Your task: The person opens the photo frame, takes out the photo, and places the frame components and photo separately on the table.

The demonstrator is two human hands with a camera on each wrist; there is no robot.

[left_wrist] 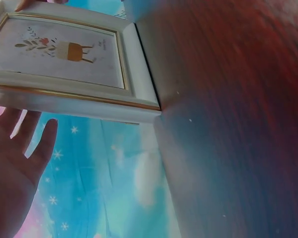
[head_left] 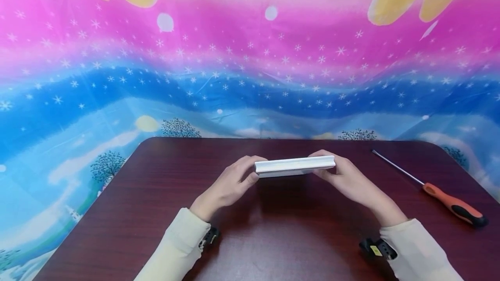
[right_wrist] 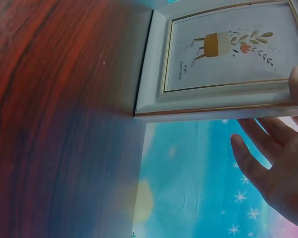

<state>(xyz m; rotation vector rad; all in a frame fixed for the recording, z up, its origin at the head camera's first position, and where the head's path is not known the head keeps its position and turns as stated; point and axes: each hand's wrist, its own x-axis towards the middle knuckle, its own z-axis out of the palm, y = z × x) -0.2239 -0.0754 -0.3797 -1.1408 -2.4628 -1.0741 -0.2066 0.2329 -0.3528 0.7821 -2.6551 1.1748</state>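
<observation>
A white picture frame (head_left: 293, 167) with thin gold lines is held upright between both hands above the middle of the table, seen from its top edge in the head view. Its print of flowers in a brown pot with legs shows in the left wrist view, where the frame's white border (left_wrist: 139, 74) is near the tabletop; whether it touches is unclear. My left hand (head_left: 230, 183) grips the left end, thumb toward me. At the other end, my right hand (head_left: 353, 181) grips the frame (right_wrist: 151, 94), its thumb on the front border in the right wrist view.
A screwdriver (head_left: 445, 198) with an orange and black handle lies on the right side of the dark red-brown table (head_left: 156, 177), tip pointing away to the left. Behind the table's far edge hangs a pink and blue snowflake-patterned cloth (head_left: 234, 55).
</observation>
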